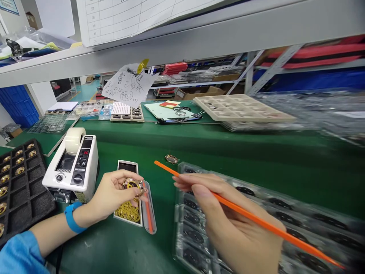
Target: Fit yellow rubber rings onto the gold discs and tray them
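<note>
My left hand [114, 192], with a blue wristband [73, 217], holds a round gold-and-black watch case [133, 184] between thumb and fingers. Beneath it is a narrow white box [139, 222] with many thin yellow rings [127, 211] inside. My right hand [228, 217] grips a long orange plastic stick [245, 214] like a pen, its flattened tip pointing left, apart from the watch case. A slim clear case [154, 227] with an orange-red strip inside lies beside the white box. Another metal watch case [171, 158] rests on the green mat, beyond the stick's tip.
Under my right hand lie clear trays [180, 239] of black discs. A white tape dispenser [92, 152] stands left, near a black foam tray [35, 194] with several gold watch parts. Behind are a beige tray [242, 106] and clipboard [162, 112]. A grey shelf [182, 45] crosses above.
</note>
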A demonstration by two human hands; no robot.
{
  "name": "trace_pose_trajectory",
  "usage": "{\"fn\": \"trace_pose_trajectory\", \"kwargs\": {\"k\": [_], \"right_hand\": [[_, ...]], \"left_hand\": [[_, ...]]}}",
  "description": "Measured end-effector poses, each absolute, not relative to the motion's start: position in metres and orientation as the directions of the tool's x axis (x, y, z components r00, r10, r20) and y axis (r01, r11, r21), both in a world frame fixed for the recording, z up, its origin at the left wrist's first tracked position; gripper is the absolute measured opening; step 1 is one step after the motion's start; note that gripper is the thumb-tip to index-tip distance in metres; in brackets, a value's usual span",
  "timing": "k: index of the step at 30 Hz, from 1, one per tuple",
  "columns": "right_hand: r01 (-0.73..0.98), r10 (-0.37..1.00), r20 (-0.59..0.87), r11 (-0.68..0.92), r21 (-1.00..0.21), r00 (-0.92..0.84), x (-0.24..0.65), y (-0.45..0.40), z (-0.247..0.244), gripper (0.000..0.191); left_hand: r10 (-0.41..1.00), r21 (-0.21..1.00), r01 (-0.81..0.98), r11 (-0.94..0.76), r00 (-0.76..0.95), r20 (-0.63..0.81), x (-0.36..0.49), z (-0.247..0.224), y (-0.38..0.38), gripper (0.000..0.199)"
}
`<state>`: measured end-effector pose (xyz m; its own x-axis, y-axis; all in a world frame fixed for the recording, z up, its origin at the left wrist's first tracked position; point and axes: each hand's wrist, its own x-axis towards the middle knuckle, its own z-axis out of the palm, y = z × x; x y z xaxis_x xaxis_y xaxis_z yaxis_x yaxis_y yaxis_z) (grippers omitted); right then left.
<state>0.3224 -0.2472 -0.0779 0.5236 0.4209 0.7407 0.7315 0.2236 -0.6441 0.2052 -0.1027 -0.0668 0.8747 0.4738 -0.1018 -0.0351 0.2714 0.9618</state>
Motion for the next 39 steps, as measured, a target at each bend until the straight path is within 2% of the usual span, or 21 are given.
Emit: {"fn": "trace_pose_trajectory", "kwargs": {"k": [4, 8, 10, 14, 16, 18, 23, 27, 33, 39], "right_hand": [[0.724, 0.429, 0.748, 0.26, -0.638, 0.506, 0.322, -0.245, -0.08, 0.025], [0.796, 0.409, 0.797, 0.228, -0.561, 0.444, 0.32, -0.249, -0.08, 0.029], [0.866, 0.406, 0.835, 0.171, -0.47, 0.372, 0.317, -0.25, -0.082, 0.027], [0.975, 0.478, 0.872, 0.122, -0.185, 0.106, 0.308, -0.241, -0.095, 0.021], [0.99, 0.511, 0.857, 0.071, -0.123, 0.07, 0.303, -0.232, -0.103, 0.02], [0.987, 0.51, 0.851, 0.021, -0.16, 0.127, 0.3, -0.224, -0.108, 0.017], [0.93, 0.486, 0.815, 0.009, -0.367, 0.317, 0.299, -0.219, -0.112, 0.005], [0.853, 0.5, 0.742, 0.013, -0.522, 0.447, 0.3, -0.22, -0.11, 0.01], [0.739, 0.566, 0.61, 0.002, -0.674, 0.555, 0.303, -0.217, -0.105, 0.015], [0.613, 0.62, 0.522, 0.083, -0.786, 0.586, 0.305, -0.215, -0.099, 0.016]], "left_hand": [[0.459, 0.982, -0.008, 0.189, 0.884, -0.082, 0.204, -0.064, -0.104, 0.016], [0.461, 0.993, -0.015, 0.116, 0.887, -0.04, 0.203, -0.066, -0.104, 0.012], [0.488, 0.995, -0.037, 0.09, 0.873, -0.012, 0.203, -0.069, -0.104, 0.011], [0.55, 0.996, -0.053, 0.066, 0.835, 0.008, 0.206, -0.076, -0.103, 0.014], [0.56, 0.997, -0.049, 0.06, 0.829, 0.007, 0.207, -0.079, -0.105, 0.017], [0.561, 0.998, -0.054, 0.039, 0.827, 0.023, 0.207, -0.081, -0.109, 0.024], [0.529, 0.996, -0.068, -0.057, 0.844, 0.088, 0.2, -0.09, -0.121, 0.04], [0.485, 0.981, -0.013, -0.193, 0.868, 0.107, 0.195, -0.093, -0.125, 0.044], [0.42, 0.929, 0.032, -0.368, 0.897, 0.136, 0.191, -0.088, -0.126, 0.047], [0.443, 0.937, 0.058, -0.344, 0.89, 0.108, 0.194, -0.091, -0.123, 0.045]]}}
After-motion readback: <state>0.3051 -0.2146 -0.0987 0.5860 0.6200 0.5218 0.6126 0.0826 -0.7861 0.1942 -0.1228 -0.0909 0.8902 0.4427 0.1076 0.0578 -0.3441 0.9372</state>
